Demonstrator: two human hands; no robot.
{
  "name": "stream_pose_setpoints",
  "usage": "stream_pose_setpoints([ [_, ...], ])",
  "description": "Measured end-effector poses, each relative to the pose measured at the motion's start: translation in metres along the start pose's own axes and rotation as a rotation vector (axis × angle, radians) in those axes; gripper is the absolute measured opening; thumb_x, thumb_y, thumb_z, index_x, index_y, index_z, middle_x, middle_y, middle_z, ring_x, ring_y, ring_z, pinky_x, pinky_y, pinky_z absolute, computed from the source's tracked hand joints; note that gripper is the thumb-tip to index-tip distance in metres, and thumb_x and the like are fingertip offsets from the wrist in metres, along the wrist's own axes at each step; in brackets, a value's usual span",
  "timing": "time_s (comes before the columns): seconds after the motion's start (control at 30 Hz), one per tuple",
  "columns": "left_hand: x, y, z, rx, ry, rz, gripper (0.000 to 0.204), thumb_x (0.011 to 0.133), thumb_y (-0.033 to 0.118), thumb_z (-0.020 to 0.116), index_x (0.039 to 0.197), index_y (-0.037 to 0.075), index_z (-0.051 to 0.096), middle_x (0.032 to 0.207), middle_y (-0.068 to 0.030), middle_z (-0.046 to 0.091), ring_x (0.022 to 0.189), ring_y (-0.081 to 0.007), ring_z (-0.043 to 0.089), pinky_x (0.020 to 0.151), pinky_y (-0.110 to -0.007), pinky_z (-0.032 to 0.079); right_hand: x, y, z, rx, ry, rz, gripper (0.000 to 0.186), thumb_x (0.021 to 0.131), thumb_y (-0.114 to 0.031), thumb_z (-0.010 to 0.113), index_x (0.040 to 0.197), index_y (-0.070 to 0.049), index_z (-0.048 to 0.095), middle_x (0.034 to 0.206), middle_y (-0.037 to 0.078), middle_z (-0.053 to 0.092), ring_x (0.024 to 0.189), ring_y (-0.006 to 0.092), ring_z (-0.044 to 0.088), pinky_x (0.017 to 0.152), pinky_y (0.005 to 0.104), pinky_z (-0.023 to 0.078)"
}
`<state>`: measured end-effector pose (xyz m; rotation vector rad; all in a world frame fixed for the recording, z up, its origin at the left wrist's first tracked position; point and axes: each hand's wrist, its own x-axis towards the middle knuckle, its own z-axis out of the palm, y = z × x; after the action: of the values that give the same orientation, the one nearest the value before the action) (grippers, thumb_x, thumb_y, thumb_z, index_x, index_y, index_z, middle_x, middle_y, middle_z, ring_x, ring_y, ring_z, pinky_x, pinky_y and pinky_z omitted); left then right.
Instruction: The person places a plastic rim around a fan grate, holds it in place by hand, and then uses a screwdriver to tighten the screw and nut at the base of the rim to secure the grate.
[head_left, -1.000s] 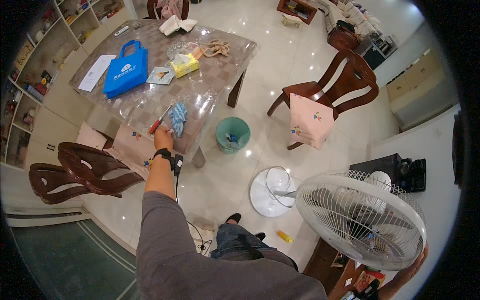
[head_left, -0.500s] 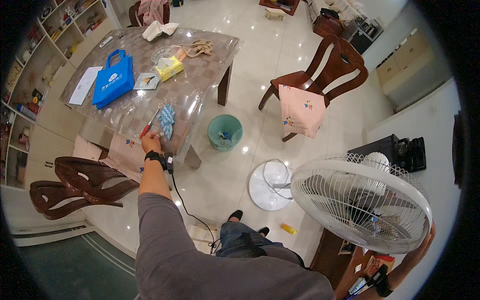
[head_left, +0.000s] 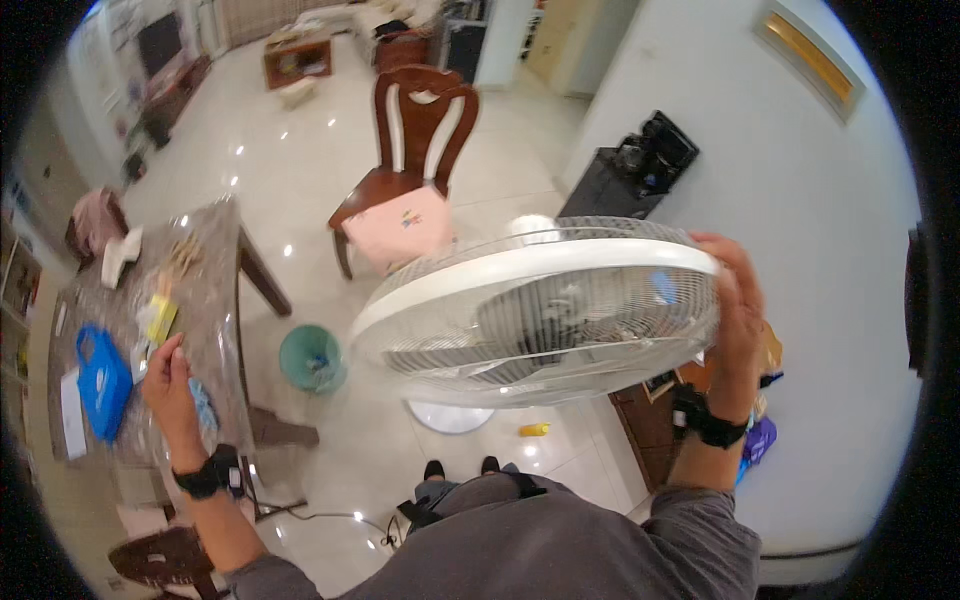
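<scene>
Right hand gripped the white fan head by its rim; left hand, fingers loosely open, rested on the table.

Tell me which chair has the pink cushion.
The upright brown chair beyond the fan has it; the other chair, by the table, shows none.

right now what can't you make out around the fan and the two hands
- Fan stand: the fan head hides it; only the round base shows.
- Right hand: palm hidden behind the fan's rim.
- Left hand: seen from the back over the table; any grip is hidden.
- Small yellow thing on the floor: too small.
</scene>
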<state>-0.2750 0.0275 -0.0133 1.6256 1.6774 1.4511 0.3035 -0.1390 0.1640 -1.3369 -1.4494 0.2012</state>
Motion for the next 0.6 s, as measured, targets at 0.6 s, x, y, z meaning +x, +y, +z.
stream_pose_setpoints([
  [0.6,-0.099,0.437,0.231,-0.255,-0.491,1.063,0.011,0.082,-0.001,0.070,0.092,0.001,0.067,0.086,-0.0131,0.064,0.078,-0.0289,0.063,0.069,-0.036,0.051,0.005,0.004,-0.040,-0.183,0.011,-0.225,0.027,0.092,-0.020,0.067,0.114,-0.004,0.061,0.105,0.018,0.065,0.097,0.0379,0.064,0.085,0.0411,0.050],
])
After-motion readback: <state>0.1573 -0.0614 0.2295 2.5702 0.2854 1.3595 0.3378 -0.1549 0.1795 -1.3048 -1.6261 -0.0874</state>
